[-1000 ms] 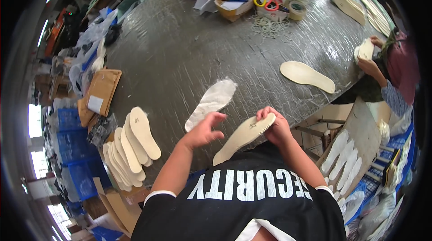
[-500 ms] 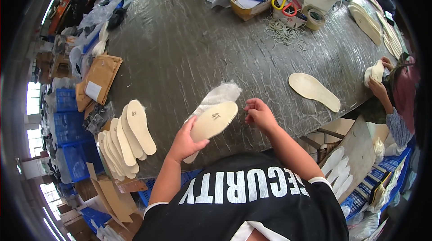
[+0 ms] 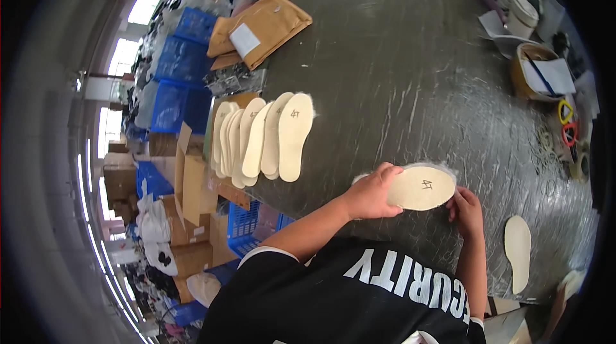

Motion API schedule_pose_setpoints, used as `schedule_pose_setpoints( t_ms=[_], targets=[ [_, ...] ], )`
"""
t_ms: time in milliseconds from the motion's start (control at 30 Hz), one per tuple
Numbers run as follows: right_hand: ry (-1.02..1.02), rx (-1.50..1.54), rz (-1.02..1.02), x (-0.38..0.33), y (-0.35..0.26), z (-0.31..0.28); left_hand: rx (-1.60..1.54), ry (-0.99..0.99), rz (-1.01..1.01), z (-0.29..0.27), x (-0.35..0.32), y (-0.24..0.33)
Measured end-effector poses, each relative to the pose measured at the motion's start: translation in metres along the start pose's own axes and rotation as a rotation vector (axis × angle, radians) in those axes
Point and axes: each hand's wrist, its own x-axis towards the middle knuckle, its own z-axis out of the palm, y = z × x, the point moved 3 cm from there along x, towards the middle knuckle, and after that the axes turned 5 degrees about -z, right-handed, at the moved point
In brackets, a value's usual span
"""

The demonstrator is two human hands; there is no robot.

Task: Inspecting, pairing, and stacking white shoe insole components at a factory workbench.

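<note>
A cream insole point(image 3: 420, 189) with a dark mark on its toe half lies level in front of me. My left hand point(image 3: 375, 195) grips it around the middle, thumb on the near side. A whitish fuzzy layer point(image 3: 451, 169) peeks out beneath its far edge. At the toe end, my right hand point(image 3: 467, 211) has its fingers curled and pinched at the rim. To the left, several cream insoles point(image 3: 295, 138) overlap in a fanned row. Another single insole point(image 3: 517, 253) rests on the table right of my right hand.
The dark table point(image 3: 366, 68) has a wrinkled, shiny cover. A brown paper package point(image 3: 276, 26) lies at the far left. A basket point(image 3: 527, 81) with papers and a pen, and yellow and red scissors point(image 3: 568, 132), stand at the right. Blue crates point(image 3: 183, 106) and cardboard boxes point(image 3: 192, 183) are left of the table.
My view has swung left. The insole now lies over the fuzzy piece that stuck out behind it before. My right hand has come in from apart to the toe end.
</note>
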Motion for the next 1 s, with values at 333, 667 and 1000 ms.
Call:
schedule_pose_setpoints(
  t_ms=[333, 667, 1000],
  targets=[
    [0.14, -0.174, 0.126, -0.012, -0.016, 0.009, -0.003, 0.029, 0.076, -0.003, 0.004, -0.013],
    [0.346, 0.024, -0.02, -0.055, 0.014, 0.002, -0.594, -0.359, -0.076, 0.005, 0.016, -0.004],
    [0.531, 0.336, -0.112, -0.104, 0.047, -0.022, -0.659, -0.575, -0.145, 0.009, 0.027, 0.0]
  ],
)
